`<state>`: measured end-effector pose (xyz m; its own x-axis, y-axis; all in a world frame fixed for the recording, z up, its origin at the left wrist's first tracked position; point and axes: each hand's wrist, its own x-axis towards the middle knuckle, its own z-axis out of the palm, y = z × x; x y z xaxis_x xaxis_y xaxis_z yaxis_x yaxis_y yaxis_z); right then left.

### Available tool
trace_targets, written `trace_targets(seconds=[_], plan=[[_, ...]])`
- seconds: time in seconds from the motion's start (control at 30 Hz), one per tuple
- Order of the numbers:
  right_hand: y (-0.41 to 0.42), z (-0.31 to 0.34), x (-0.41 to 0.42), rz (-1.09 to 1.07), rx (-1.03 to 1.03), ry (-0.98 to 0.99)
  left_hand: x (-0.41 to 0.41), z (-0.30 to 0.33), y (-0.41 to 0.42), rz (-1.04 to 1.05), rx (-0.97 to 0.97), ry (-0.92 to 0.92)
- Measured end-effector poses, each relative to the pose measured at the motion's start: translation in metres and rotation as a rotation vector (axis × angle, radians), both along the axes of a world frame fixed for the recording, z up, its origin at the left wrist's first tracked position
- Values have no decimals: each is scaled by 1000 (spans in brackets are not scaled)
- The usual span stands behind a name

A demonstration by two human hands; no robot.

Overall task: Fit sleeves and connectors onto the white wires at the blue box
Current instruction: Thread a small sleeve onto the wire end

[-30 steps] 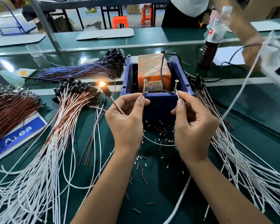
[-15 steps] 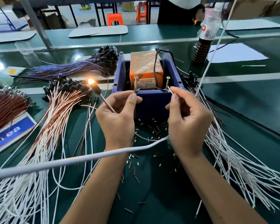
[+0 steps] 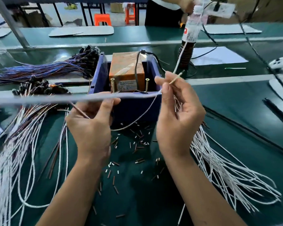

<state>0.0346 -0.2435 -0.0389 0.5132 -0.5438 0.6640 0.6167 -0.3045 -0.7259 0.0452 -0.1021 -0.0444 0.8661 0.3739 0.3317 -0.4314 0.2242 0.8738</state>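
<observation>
Nearest: short sleeves (image 3: 138, 144), brown and white, lie scattered loose on the green desk (image 3: 235, 128) between the forearms and up to the front of the blue box (image 3: 134, 108); many are unused.

Left hand (image 3: 90, 128): fingers curled, thumb and forefinger pinching a sleeved, copper-coloured wire (image 3: 79, 110) that runs up and left. Right hand (image 3: 175, 121): raised beside the box's right front corner, thumb and forefinger pinching a thin wire (image 3: 137, 117) near its bare tip; the rest of this wire droops in a loop across the box front toward the left hand. A blurred white cable (image 3: 55, 99) crosses the view just in front of the box; whose it is cannot be told.

Left of the hands: a large bundle (image 3: 23, 144) of white wires whose far ends carry copper sleeves and black connectors — judged finished. Right: a pile of plain white wires (image 3: 227, 173), judged not yet fitted.

In the box: an orange block (image 3: 127, 70) and two upright screws (image 3: 112, 85). Beyond-left, a bundle of blue wires (image 3: 44, 70) with black ends.

Judgement: task well under way, one wire in hand mid-cycle, a sizeable pile remaining.
</observation>
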Motion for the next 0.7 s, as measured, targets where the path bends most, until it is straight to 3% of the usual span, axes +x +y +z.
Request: trace_targets(seconds=[0.23,0.47,0.7], plan=[[4,2,-6,85,154,151,-1,2,8,-23,-40,-20],[6,1,-10,-39,93,301,3,-9,15,-177,-20,131],[-1,1,-13,-137,-35,523,-12,-4,-2,-319,-35,127]])
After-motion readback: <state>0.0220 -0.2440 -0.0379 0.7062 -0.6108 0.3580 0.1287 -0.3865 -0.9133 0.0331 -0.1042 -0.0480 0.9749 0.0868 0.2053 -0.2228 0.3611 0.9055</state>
